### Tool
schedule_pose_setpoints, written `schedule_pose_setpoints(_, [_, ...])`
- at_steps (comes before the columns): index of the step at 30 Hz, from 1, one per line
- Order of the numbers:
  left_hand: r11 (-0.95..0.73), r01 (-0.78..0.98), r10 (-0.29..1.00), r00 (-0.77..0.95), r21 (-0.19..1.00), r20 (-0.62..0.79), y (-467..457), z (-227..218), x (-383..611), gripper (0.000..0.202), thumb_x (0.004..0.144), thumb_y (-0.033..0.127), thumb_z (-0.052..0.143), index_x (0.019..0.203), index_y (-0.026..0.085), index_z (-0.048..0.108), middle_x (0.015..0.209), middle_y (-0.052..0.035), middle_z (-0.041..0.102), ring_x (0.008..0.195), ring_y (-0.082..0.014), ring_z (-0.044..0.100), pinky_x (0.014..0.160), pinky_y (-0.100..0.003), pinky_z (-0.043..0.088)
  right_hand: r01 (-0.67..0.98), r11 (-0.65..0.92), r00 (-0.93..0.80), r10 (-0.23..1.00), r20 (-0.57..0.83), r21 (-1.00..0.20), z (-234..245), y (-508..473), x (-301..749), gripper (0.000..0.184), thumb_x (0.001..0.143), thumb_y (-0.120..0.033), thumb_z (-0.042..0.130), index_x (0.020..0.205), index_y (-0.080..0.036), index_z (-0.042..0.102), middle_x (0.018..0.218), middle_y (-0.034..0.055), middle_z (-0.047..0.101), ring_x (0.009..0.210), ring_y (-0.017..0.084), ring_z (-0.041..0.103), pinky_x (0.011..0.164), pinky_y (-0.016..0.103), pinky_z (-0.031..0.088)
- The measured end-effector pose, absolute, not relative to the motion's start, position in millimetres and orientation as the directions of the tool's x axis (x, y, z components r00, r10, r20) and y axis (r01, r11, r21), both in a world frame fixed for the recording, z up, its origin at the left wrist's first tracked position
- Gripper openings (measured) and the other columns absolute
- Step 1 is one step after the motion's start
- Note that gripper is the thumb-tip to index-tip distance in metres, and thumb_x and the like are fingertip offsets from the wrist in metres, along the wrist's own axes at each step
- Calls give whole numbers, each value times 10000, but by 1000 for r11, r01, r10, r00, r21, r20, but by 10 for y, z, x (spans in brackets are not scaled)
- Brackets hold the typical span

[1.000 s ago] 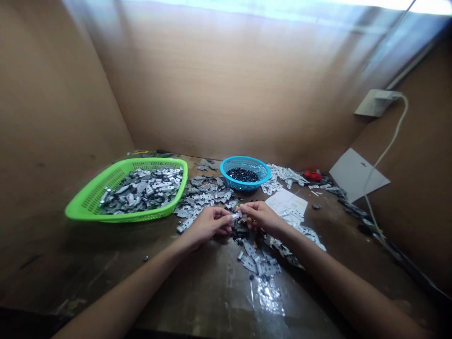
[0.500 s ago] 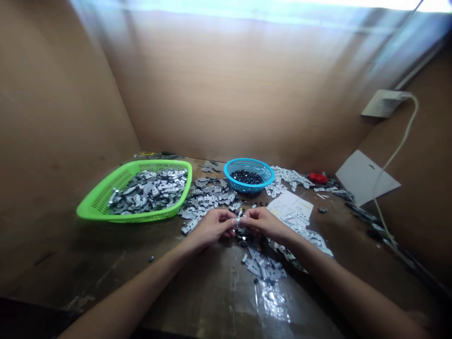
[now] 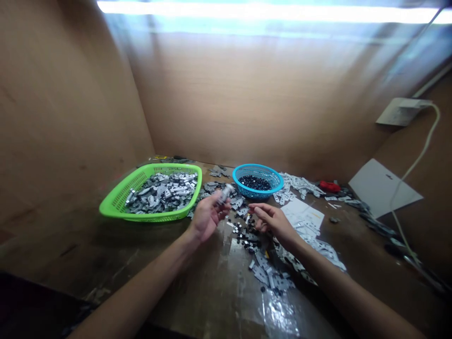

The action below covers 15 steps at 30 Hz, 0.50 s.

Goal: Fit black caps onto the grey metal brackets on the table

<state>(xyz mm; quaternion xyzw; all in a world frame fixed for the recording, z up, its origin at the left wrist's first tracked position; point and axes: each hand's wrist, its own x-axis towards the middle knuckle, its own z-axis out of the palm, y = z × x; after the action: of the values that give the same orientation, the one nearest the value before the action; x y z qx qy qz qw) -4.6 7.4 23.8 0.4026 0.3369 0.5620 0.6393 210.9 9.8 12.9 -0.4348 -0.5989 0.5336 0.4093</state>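
Note:
My left hand, palm partly turned up, grips a small grey-and-white plastic part between thumb and fingers; motion smears its outline. To its right, my right hand hovers over the table with thumb and index finger stretched out and the other fingers loosely curled; no held object shows. Small round black pieces lie scattered below and between the hands. A pile of flat grey plastic parts spreads nearer to me, and white parts lie under and beside my right forearm.
On the left stands a green basket heaped with grey-and-white parts. A blue basket of small black pieces is behind my hands. A paper sheet, a red object and a hanging white cable are to the right.
My hands were together over the black pieces; now they are apart. The left has moved left and up with the plastic part, the right slightly right. The camera view has shifted.

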Motion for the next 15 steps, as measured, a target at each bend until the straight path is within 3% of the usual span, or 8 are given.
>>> schedule_pose_setpoints(2, [-14, -458, 997, 62, 889, 48, 143, 275, -140, 500, 808, 557, 379, 1060, 161, 552, 929, -75, 613, 725, -108, 604, 638, -223, 492, 78, 62, -232, 972, 42, -995, 157, 149, 2162, 419, 750, -456, 559, 1073, -190, 578, 964, 65, 632, 535, 83, 538, 435, 189, 398])
schedule_pose_setpoints(3, [-33, -356, 998, 34, 934, 49, 175, 269, -175, 538, 815, 572, 335, 1068, 150, 551, 897, -81, 613, 685, -114, 599, 601, -230, 491, 86, 65, -216, 975, 45, -994, 163, 174, 2192, 423, 746, -453, 563, 1074, -186, 578, 969, 71, 632, 536, 83, 535, 438, 192, 404])
schedule_pose_setpoints(5, [-142, 40, 989, -38, 989, 144, 227, 206, -211, 434, 815, 494, 415, 1036, 155, 572, 824, -66, 612, 631, -129, 581, 580, -252, 482, 114, 82, -193, 979, 59, -990, 163, 216, 2246, 413, 739, -438, 576, 1057, -174, 585, 949, 75, 636, 547, 90, 530, 443, 197, 408])
schedule_pose_setpoints(7, [-315, 457, 934, -8, 832, 358, 264, 102, -215, 294, 814, 354, 479, 1025, 177, 583, 895, -72, 611, 775, -169, 579, 728, -304, 467, 145, 100, -184, 980, 72, -984, 158, 245, 2285, 389, 738, -418, 580, 1036, -169, 592, 931, 74, 639, 553, 95, 524, 445, 200, 404])
schedule_pose_setpoints(9, [-416, 717, 860, 111, 559, 497, 293, -6, -213, 263, 819, 221, 457, 1051, 179, 574, 1007, -92, 588, 955, -206, 526, 873, -353, 395, 170, 113, -181, 980, 82, -979, 157, 260, 2308, 366, 741, -399, 574, 1022, -165, 596, 906, 71, 644, 546, 98, 519, 452, 207, 404])
schedule_pose_setpoints(11, [-430, 827, 835, 212, 362, 508, 317, -83, -222, 248, 803, 153, 448, 1009, 160, 586, 1013, -108, 575, 1011, -223, 485, 900, -365, 363, 197, 129, -170, 981, 96, -972, 159, 264, 2316, 348, 741, -385, 569, 1004, -161, 604, 876, 67, 648, 535, 100, 516, 459, 214, 406])
schedule_pose_setpoints(15, [-414, 861, 841, 237, 296, 487, 337, -108, -269, 133, 791, 156, 473, 797, 161, 606, 847, -89, 569, 904, -220, 498, 826, -355, 383, 234, 157, -162, 979, 120, -960, 137, 259, 2315, 318, 739, -371, 562, 971, -161, 620, 795, 45, 637, 521, 100, 511, 468, 221, 407])
